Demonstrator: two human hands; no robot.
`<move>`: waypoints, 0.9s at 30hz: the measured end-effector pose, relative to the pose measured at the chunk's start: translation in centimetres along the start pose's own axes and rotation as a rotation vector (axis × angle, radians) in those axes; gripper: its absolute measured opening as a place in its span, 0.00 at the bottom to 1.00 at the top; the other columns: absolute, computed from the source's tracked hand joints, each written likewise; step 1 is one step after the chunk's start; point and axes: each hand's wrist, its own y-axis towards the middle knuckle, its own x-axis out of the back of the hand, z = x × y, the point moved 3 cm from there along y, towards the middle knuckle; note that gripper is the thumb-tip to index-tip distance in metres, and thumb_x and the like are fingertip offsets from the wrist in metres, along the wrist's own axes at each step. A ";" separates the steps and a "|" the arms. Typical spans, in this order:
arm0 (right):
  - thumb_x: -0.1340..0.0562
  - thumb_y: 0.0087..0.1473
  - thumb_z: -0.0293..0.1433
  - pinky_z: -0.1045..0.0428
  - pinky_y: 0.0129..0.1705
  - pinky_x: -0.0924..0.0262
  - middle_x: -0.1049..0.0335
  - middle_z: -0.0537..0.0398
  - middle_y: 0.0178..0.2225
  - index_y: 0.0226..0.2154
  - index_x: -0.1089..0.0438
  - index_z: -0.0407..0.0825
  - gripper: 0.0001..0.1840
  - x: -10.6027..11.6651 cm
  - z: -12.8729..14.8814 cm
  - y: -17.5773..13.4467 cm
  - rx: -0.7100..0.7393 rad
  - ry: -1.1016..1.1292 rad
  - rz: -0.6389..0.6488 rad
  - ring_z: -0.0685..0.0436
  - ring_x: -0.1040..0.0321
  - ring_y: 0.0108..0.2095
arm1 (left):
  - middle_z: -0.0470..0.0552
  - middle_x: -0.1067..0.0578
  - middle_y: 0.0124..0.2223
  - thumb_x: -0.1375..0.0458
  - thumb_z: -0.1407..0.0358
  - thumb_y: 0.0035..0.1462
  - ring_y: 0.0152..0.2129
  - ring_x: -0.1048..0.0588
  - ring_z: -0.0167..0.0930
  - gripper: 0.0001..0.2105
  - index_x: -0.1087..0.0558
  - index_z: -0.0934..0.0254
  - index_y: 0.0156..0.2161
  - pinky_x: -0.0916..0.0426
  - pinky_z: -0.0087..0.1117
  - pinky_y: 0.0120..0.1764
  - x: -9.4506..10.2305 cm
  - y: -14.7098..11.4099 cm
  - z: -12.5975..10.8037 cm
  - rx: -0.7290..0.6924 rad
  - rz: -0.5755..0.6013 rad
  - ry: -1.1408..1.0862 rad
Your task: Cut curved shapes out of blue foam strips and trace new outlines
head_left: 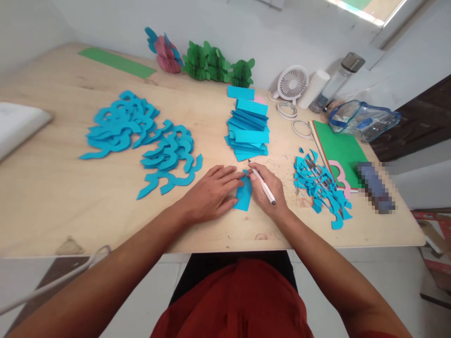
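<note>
My left hand (216, 192) lies flat with its fingers stretched over the left side of a small blue paper piece (244, 197). Between the fingers of my right hand (269, 188) is a white pen (263, 184), its dark tip pointing away from me beyond the paper's far edge. Just past both hands lies a loose stack of blue paper strips (250, 126). Curvy blue paper cutouts are heaped in two piles to the left, a farther pile (120, 122) and a nearer pile (171, 157). Parts of the small piece are hidden under my fingers.
Blue scraps (320, 183) with scissors among them lie right, beside a green paper stack (340, 155) and a pink cutout (340, 176). Behind stand a fan (292, 84), tape rolls (287, 110), a bottle (338, 82), a clear pouch (364, 121) and green paper shapes (207, 61).
</note>
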 end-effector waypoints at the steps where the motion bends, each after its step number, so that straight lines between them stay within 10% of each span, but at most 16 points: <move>1: 0.46 0.59 0.34 0.45 0.51 0.38 0.25 0.50 0.45 0.49 0.33 0.53 0.16 0.0 0.0 0.0 -0.003 0.000 0.000 0.40 0.29 0.47 | 0.59 0.34 0.61 0.51 0.62 0.60 0.60 0.42 0.43 0.18 0.34 0.64 0.53 0.50 0.51 0.60 0.0 0.0 0.0 0.001 0.001 -0.002; 27: 0.45 0.56 0.26 0.47 0.47 0.37 0.23 0.49 0.39 0.45 0.30 0.49 0.15 0.3 1.0 -0.5 0.289 -0.188 -0.118 0.42 0.27 0.42 | 0.56 0.35 0.62 0.51 0.62 0.60 0.60 0.42 0.43 0.19 0.35 0.63 0.55 0.50 0.50 0.60 -0.2 0.1 0.2 0.012 0.035 0.015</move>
